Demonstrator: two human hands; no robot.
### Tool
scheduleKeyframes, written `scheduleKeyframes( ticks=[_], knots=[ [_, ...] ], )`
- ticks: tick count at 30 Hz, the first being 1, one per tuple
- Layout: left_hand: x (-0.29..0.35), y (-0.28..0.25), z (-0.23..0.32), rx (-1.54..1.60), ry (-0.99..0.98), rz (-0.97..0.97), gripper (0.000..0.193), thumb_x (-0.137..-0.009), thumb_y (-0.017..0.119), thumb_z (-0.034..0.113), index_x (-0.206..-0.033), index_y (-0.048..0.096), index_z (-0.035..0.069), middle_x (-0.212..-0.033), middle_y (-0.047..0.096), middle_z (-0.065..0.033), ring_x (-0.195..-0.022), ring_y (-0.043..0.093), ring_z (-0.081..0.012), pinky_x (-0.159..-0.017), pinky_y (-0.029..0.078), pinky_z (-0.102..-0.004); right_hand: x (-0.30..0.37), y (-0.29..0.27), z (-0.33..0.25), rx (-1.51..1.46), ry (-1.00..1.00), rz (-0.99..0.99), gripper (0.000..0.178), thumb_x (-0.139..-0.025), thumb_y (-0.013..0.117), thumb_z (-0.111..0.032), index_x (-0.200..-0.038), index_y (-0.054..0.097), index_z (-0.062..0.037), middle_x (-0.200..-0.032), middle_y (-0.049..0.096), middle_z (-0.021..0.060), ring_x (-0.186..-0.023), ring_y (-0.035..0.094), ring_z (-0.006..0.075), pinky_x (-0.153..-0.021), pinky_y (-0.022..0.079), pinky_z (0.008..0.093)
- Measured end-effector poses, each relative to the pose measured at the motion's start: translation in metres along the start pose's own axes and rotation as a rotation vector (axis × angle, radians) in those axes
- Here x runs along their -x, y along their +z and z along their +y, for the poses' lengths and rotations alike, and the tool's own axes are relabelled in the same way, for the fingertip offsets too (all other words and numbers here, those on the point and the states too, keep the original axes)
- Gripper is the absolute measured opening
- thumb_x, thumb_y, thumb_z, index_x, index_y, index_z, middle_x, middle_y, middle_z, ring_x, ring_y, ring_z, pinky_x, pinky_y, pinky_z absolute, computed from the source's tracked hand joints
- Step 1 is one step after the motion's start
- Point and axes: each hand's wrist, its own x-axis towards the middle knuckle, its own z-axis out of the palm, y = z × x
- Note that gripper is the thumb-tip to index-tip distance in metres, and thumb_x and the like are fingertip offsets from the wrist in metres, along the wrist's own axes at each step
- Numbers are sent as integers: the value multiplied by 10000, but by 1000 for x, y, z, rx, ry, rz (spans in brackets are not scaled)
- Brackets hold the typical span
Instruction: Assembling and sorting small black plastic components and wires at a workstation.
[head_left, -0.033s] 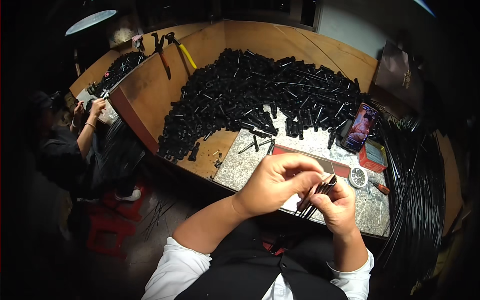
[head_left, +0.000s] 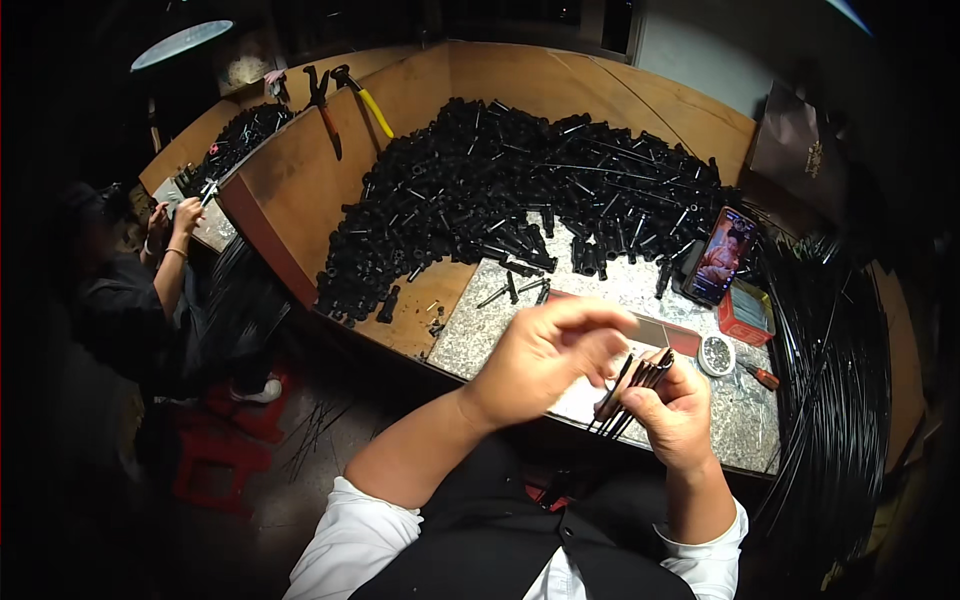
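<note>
My right hand (head_left: 682, 412) is closed around a small bundle of thin black rods (head_left: 648, 378), its thumb pressed along them. Their upper ends bunch at the fingertips, and the lower ends fan out below. Just left of the bundle, my left hand (head_left: 540, 362) has its thumb and fingers apart, with nothing visible in them. Behind both hands, a flat grey and red strip (head_left: 655, 332) lies on the speckled worktop (head_left: 470, 335).
Black tubular parts (head_left: 520, 170) form a large heap beyond the hands. A phone (head_left: 725, 255), red box (head_left: 745, 315), cup of tiny pieces (head_left: 716, 354) and screwdriver (head_left: 762, 375) stand right; long black rods (head_left: 830, 400) beyond. Pliers (head_left: 365, 103) hang on the partition. A co-worker (head_left: 140, 300) sits left.
My left hand's fingers have drawn away from the bundle and spread apart. The right hand keeps its hold in the same place. The co-worker's hand has shifted slightly.
</note>
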Motion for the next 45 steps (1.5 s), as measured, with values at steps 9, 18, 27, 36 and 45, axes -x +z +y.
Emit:
scheduleKeyframes(
  ticks=[9,18,27,36,45],
  knots=[
    [-17,-215,-71,-1555,41,706,137,-821,607,125,-884,666,20,-877,619,-133,-842,594,-295,-725,483,-373,4,-7,2,29,19,95,172,-827,650,-86,-876,525,22,-759,581,92,-689,626,198,-670,538,341],
    [-26,-249,-102,-2020,-352,432,159,-815,549,106,-898,672,49,-1011,533,-119,-1028,499,-286,-790,486,-395,6,-13,6,39,-5,152,140,-832,625,-60,-863,507,10,-767,552,83,-663,619,188,-631,550,332],
    [-18,-199,-78,-1616,49,564,221,-728,646,86,-928,612,-2,-909,591,-161,-891,566,-315,-768,466,-399,10,-24,8,-39,40,113,195,-850,602,13,-1025,517,21,-856,612,78,-745,618,140,-692,518,273],
    [-17,-59,-45,-265,75,176,273,-820,619,-15,-1090,595,22,-954,581,-68,-785,567,-93,-735,476,-214,8,-15,4,19,0,160,181,-843,609,-62,-963,503,21,-782,610,123,-661,628,193,-626,540,320],
    [-14,-12,-34,296,-28,48,204,-863,562,-20,-1062,588,18,-1113,580,-147,-903,624,-167,-815,527,-300,-8,-18,8,-95,95,-11,136,-873,601,-36,-935,484,-4,-823,581,54,-728,585,97,-656,495,245]
  ],
)
